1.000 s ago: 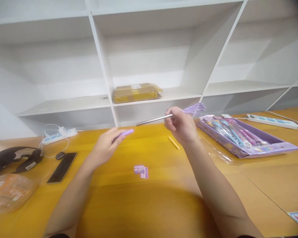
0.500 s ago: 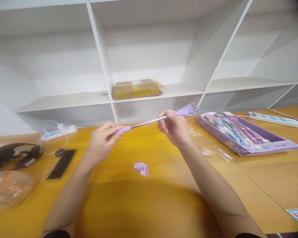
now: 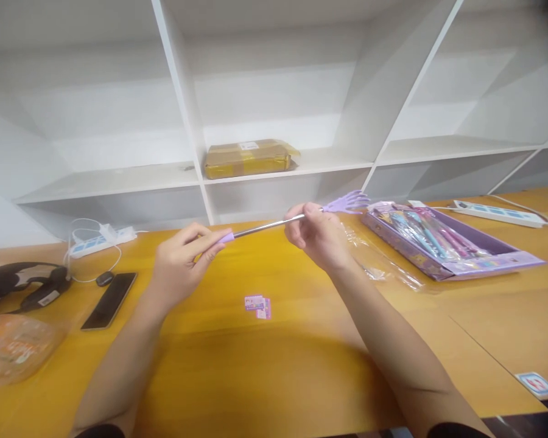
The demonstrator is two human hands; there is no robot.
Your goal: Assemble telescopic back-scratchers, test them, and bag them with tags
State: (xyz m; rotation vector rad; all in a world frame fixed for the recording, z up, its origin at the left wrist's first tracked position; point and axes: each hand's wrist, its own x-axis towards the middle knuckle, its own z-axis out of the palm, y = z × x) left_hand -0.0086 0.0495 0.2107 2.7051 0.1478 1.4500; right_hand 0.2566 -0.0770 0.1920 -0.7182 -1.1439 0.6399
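A purple back scratcher (image 3: 265,227) with a thin metal rod is held up above the wooden table, nearly level. My left hand (image 3: 180,264) is closed around its purple handle, whose tip shows past the thumb. The fingers of my right hand (image 3: 317,237) pinch the rod near the other end, just below the purple claw-shaped head (image 3: 347,202). Beneath the rod, two small printed cards (image 3: 258,306) lie overlapping on the table. Clear plastic wrappers (image 3: 388,267) lie to the right of my right hand.
A purple box (image 3: 493,267) of wrapped blue and pink items sits at the right, near a power strip (image 3: 500,213). At the left are another power strip (image 3: 103,240), a phone (image 3: 109,301), a black strap-like object (image 3: 27,283) and a plastic package (image 3: 16,347). A taped carton (image 3: 249,158) rests on the shelf.
My left hand has shifted slightly left, covering more of the purple handle. My right hand stays near the head end. The camera view has shifted slightly.
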